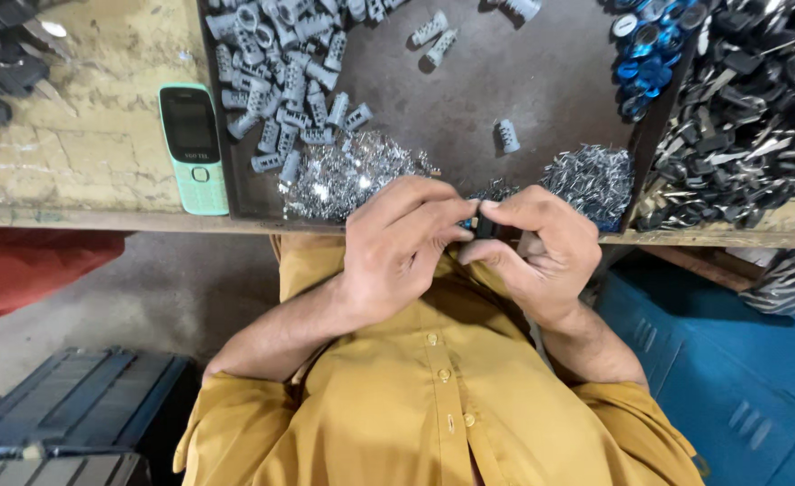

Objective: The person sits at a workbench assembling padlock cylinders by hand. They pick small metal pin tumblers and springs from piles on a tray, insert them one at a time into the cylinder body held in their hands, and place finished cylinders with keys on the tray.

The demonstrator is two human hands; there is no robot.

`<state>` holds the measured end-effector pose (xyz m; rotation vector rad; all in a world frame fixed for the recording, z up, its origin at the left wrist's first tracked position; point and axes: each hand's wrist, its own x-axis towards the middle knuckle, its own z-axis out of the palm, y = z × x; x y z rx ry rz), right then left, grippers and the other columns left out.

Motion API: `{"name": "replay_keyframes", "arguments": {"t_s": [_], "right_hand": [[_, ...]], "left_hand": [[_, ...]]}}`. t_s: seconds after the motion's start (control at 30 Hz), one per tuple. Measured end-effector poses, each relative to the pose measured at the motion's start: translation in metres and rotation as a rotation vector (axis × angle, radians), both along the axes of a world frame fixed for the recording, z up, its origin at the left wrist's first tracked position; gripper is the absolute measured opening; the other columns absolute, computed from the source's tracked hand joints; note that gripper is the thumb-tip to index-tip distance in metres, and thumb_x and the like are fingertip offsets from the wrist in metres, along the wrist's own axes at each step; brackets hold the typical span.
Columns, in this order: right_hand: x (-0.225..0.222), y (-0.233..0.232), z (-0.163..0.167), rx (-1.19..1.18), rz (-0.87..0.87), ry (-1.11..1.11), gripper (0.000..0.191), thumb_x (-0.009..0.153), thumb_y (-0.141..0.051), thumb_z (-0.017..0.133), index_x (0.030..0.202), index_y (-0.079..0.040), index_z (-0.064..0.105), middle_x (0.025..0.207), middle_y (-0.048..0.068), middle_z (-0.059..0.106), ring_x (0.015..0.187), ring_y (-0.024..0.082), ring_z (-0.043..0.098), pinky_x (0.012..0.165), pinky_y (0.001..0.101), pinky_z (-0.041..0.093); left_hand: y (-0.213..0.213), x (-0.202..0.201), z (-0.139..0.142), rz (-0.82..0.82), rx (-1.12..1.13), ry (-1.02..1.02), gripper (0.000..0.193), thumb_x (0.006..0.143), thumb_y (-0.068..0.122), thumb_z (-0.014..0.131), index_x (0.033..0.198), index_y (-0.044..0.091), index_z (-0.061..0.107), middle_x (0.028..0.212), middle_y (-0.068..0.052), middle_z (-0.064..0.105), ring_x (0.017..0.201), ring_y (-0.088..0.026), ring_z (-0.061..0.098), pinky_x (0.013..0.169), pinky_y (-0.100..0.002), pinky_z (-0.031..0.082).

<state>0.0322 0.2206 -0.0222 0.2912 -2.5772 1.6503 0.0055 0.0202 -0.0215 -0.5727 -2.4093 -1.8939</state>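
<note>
My left hand point(400, 245) and my right hand point(539, 250) meet in front of my chest, just below the tray's near edge. Together they pinch a small black part point(485, 225) between fingertips; most of it is hidden by my fingers. Right above my hands lie two heaps of small shiny metal pieces, one at the left point(348, 175) and one at the right point(592, 178). Several grey ribbed plastic cylinders point(285, 81) are piled at the tray's far left.
A dark tray point(469, 90) sits on a worn bench. A mint-green push-button phone point(193, 146) lies left of it. Blue rings point(646, 49) and a heap of black-headed keys point(748, 108) lie right. Blue crates stand on the floor at right point(739, 378) and left point(73, 405).
</note>
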Motion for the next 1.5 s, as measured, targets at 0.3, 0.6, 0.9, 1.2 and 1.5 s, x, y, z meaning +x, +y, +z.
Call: {"name": "replay_keyframes", "arguments": {"t_s": [0.3,0.6,0.9,1.2,1.5], "right_hand": [[-0.070,0.048,0.064,0.325,0.122,-0.042,0.020,0.087,-0.006,0.083,0.106,-0.010,0.078,0.095,0.007,0.078,0.083,0.013,0.073,0.074,0.0274,0.057],[-0.079,-0.002,0.070,0.518,0.117,0.218,0.034,0.089,-0.014,0.085,0.118,-0.006,0.070,0.111,0.014,0.071,0.071,0.018,0.067,0.079,0.0371,0.057],[-0.059,-0.068,0.018,0.427,0.342,0.174,0.025,0.079,-0.002,0.082,0.100,-0.008,0.072,0.094,0.008,0.063,0.084,0.030,0.065,0.070,0.0420,0.052],[-0.056,-0.066,0.031,0.212,0.259,-0.015,0.031,0.092,0.009,0.076,0.120,-0.003,0.072,0.105,0.010,0.072,0.092,0.023,0.075,0.075,0.0283,0.058],[-0.013,-0.054,0.027,0.243,0.246,0.355,0.030,0.086,0.015,0.077,0.110,0.003,0.064,0.096,0.014,0.071,0.083,0.028,0.073,0.070,0.0348,0.059]], "left_hand": [[-0.023,-0.010,0.011,0.063,0.035,-0.074,0.041,0.085,0.025,0.081,0.116,0.001,0.069,0.106,-0.011,0.065,0.073,-0.011,0.054,0.062,-0.024,0.047],[-0.032,-0.001,-0.004,0.208,0.076,-0.063,0.022,0.103,0.021,0.069,0.106,-0.001,0.068,0.097,-0.008,0.067,0.078,-0.014,0.061,0.070,-0.025,0.048],[-0.051,0.005,0.004,0.237,0.051,-0.077,0.007,0.103,0.007,0.068,0.105,0.001,0.068,0.096,-0.009,0.067,0.075,-0.016,0.059,0.068,-0.026,0.047],[-0.072,0.014,-0.002,0.258,0.041,-0.077,0.009,0.102,0.002,0.070,0.110,0.002,0.067,0.096,-0.009,0.066,0.080,-0.016,0.063,0.070,-0.025,0.050],[-0.055,0.021,0.001,-0.003,0.157,-0.150,0.011,0.100,0.007,0.074,0.105,0.000,0.067,0.102,-0.007,0.066,0.089,-0.015,0.065,0.073,-0.025,0.053]]}}
